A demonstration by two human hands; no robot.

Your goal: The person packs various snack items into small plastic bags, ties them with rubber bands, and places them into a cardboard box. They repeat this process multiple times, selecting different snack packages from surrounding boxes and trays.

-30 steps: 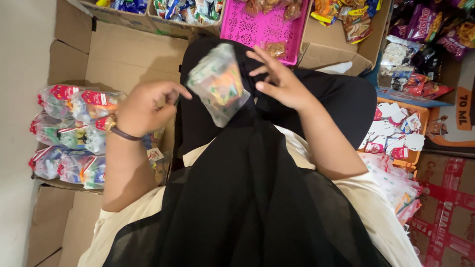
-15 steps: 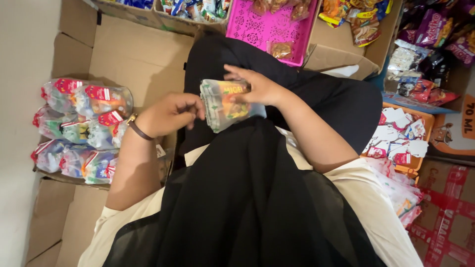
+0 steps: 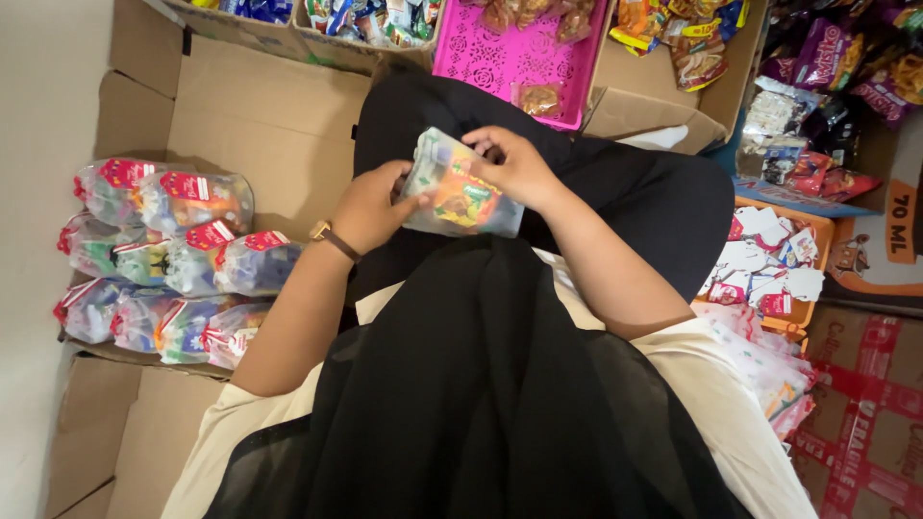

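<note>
Both hands close on a clear plastic packet of small colourful sachets (image 3: 460, 188), held over the lap above the black garment (image 3: 481, 384). The right hand (image 3: 519, 168) clamps the packet's upper right edge, thumb and fingers folded over the top; the left hand (image 3: 370, 207) pinches its left edge, fingers together on the film (the fingertips themselves are partly hidden behind the packet). The step appears to be squaring up the filled packet, so a sound grip keeps both edges level and the contents pressed flat, lest the sachets slide toward one corner. To the left, finished packets with red header cards (image 3: 168, 255) lie stacked on flattened cardboard (image 3: 260, 106). Ahead stands a pink perforated tray (image 3: 500, 58); to the right, an orange tray of loose header cards (image 3: 774, 259).
</note>
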